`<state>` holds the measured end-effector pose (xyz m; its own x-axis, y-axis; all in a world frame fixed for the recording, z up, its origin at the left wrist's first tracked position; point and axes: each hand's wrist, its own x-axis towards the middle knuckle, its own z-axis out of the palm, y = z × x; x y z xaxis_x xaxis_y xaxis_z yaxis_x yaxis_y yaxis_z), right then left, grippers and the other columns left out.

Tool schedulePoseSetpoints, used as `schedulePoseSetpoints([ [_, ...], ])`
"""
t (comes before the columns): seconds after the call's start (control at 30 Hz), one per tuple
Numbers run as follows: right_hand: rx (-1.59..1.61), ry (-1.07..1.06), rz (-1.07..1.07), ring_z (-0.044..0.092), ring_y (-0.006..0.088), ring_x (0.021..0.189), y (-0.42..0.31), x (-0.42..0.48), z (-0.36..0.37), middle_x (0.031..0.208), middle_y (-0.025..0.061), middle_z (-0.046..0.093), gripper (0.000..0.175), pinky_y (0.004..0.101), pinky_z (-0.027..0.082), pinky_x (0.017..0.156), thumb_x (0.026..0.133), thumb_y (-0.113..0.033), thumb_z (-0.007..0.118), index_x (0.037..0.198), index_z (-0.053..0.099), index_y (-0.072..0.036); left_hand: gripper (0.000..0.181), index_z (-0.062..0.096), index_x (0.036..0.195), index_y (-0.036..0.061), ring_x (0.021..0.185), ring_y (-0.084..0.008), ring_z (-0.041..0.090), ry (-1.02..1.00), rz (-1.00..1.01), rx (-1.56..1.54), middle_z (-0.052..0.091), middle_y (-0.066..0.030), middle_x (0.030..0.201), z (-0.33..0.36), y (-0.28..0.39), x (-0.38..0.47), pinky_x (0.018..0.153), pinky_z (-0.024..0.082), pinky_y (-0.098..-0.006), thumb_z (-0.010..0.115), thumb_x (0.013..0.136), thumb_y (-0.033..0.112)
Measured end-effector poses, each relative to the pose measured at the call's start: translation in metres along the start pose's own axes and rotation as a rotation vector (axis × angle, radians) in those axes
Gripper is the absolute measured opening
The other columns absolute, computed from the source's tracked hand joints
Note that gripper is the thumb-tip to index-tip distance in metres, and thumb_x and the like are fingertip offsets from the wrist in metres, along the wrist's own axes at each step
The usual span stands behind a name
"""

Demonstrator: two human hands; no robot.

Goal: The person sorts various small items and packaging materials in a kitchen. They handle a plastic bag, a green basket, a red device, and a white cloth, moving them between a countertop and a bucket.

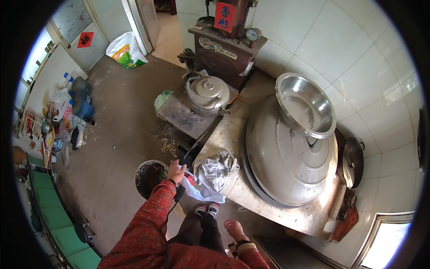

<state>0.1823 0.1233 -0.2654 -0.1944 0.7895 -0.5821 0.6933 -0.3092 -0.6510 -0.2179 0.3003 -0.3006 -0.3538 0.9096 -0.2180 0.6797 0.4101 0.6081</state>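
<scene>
My left hand (176, 172) reaches forward over the rim of a dark bucket (138, 181), its fingers curled at a translucent plastic bag (198, 193) with something red inside. The bag hangs against the counter's near corner, just below a crumpled grey cloth (213, 169). My right hand (235, 229) is low in front of my body, below the counter's edge, with the fingers curled; I cannot tell whether it holds anything. Behind the cloth, a large metal domed lid (285, 161) covers the counter, with a stainless steel basin (304, 104) tilted on top.
An aluminium kettle (208, 94) stands on the stove top (184, 117), beside a brown boiler (221, 57). Wood scraps lie on the floor by the stove. Water bottles (82, 104) and clutter line the left wall, near green cabinets (53, 215). A black wok (353, 161) leans at the right.
</scene>
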Motion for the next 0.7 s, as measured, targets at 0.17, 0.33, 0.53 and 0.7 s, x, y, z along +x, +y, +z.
schedulePoseSetpoints([
  [0.17, 0.096, 0.091, -0.033, 0.066, 0.0385, 0.086, -0.044, 0.05, -0.053, 0.088, 0.0188, 0.068, 0.023, 0.0435, 0.052, 0.074, 0.086, -0.029, 0.061, 0.097, 0.069, -0.01, 0.077, 0.043, 0.134, -0.0029, 0.132, -0.0432, 0.035, 0.01, 0.509, 0.283, 0.036, -0.0279, 0.142, 0.01, 0.121, 0.009, 0.107, 0.032, -0.0492, 0.07, 0.079, 0.043],
  [0.33, 0.335, 0.343, -0.466, 0.066, 0.0236, 0.066, -0.168, 0.202, -0.139, 0.072, 0.0178, 0.065, 0.025, 0.0371, 0.049, 0.059, 0.093, -0.023, 0.059, 0.091, 0.066, 0.001, 0.095, 0.038, 0.139, -0.0039, 0.138, -0.0385, 0.03, -0.248, 0.5, 0.538, 0.032, -0.0247, 0.147, 0.038, 0.162, -0.011, 0.11, 0.028, -0.0495, 0.075, 0.07, 0.05],
  [0.53, -0.054, 0.582, -0.449, 0.064, 0.0332, 0.088, -0.271, 0.376, -0.209, 0.097, 0.0091, 0.069, 0.023, 0.0428, 0.053, 0.075, 0.09, -0.027, 0.059, 0.105, 0.067, -0.013, 0.095, 0.032, 0.142, -0.0049, 0.14, -0.0379, 0.027, -0.252, 0.409, 0.645, 0.025, -0.0241, 0.151, 0.057, 0.161, -0.018, 0.112, 0.027, -0.0479, 0.075, 0.073, 0.044],
  [0.7, -0.758, 0.462, -0.679, 0.041, 0.032, 0.13, -0.288, 0.453, -0.22, 0.137, 0.0121, 0.048, 0.025, 0.0457, 0.037, 0.101, 0.083, -0.018, 0.058, 0.105, 0.069, -0.016, 0.097, 0.034, 0.143, -0.0018, 0.141, -0.0352, 0.026, -0.205, 0.376, 0.66, 0.027, -0.0214, 0.152, 0.062, 0.163, -0.017, 0.113, 0.025, -0.047, 0.075, 0.069, 0.045],
])
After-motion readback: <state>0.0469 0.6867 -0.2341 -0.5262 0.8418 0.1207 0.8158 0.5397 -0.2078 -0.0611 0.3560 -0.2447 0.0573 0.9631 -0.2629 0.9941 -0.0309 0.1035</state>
